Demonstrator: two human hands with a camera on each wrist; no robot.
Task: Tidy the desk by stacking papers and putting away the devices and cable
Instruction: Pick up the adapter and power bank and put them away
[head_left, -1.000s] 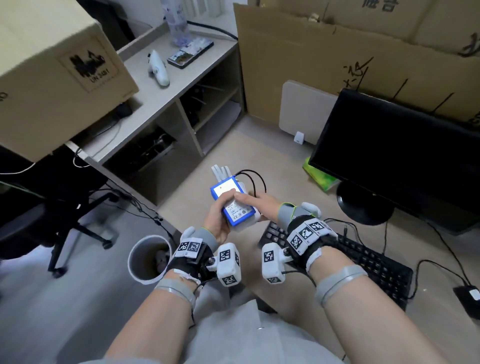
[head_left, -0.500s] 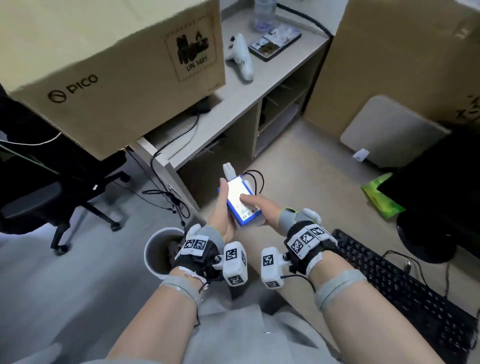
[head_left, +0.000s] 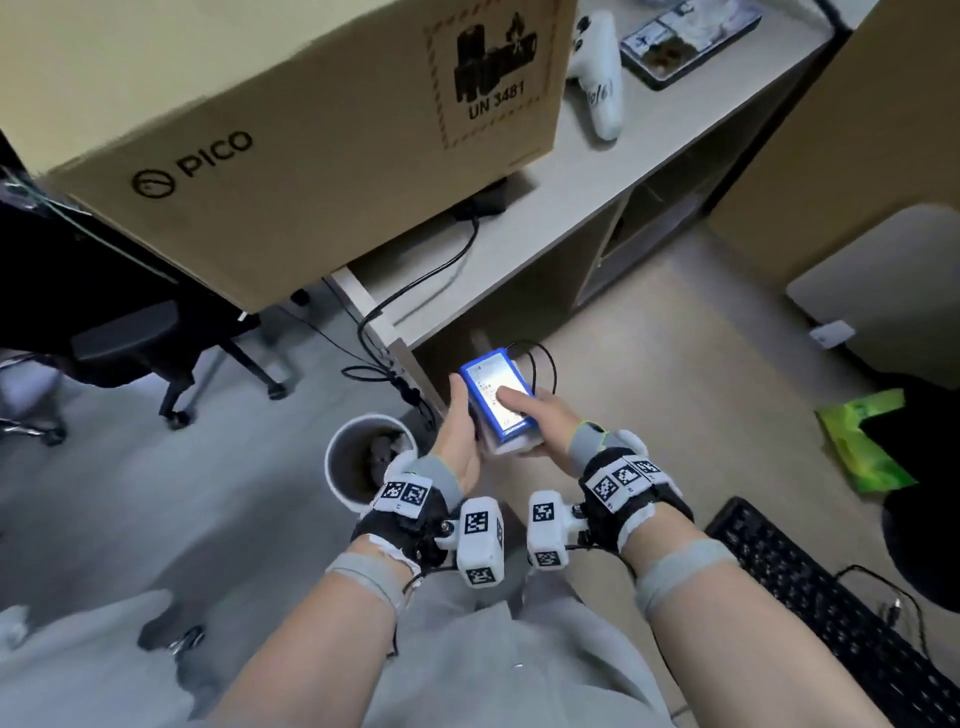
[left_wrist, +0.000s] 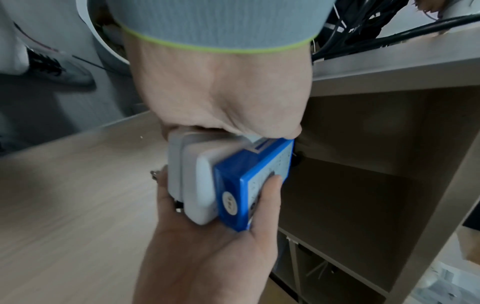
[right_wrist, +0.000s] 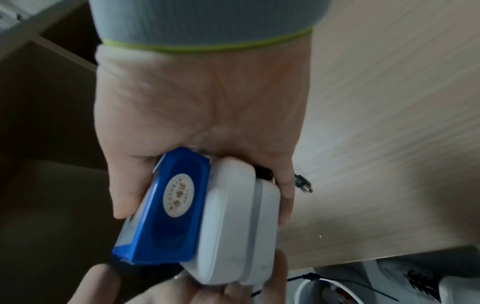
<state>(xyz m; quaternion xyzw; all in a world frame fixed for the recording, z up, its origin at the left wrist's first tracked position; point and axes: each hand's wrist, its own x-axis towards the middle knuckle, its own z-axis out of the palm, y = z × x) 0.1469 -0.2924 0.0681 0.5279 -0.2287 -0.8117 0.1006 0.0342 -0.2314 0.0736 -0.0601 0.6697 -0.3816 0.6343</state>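
Both hands hold one stack of devices over the desk's (head_left: 675, 415) left edge. A blue box-shaped device (head_left: 496, 395) lies on top of white devices (left_wrist: 200, 185). My left hand (head_left: 460, 421) grips the stack's left side, thumb along the blue edge. My right hand (head_left: 535, 421) cups it from the right, with the thumb pressed on the blue label. A black cable (head_left: 545, 364) loops out behind the stack. In the right wrist view the blue device (right_wrist: 168, 207) and white devices (right_wrist: 233, 216) sit in my palm, and a cable plug (right_wrist: 302, 183) dangles beside my fingers.
A PICO cardboard box (head_left: 260, 130) stands on the side shelf unit (head_left: 571, 218), with a white controller (head_left: 597, 78) and a phone-like device (head_left: 685, 36) behind it. A white bin (head_left: 363, 457) is on the floor below. A keyboard (head_left: 831, 623), green packet (head_left: 857, 447) and office chair (head_left: 130, 332) lie around.
The head view has swung left, so the monitor has left the picture. Both hands keep their hold on the stack and have carried it toward the shelf unit.
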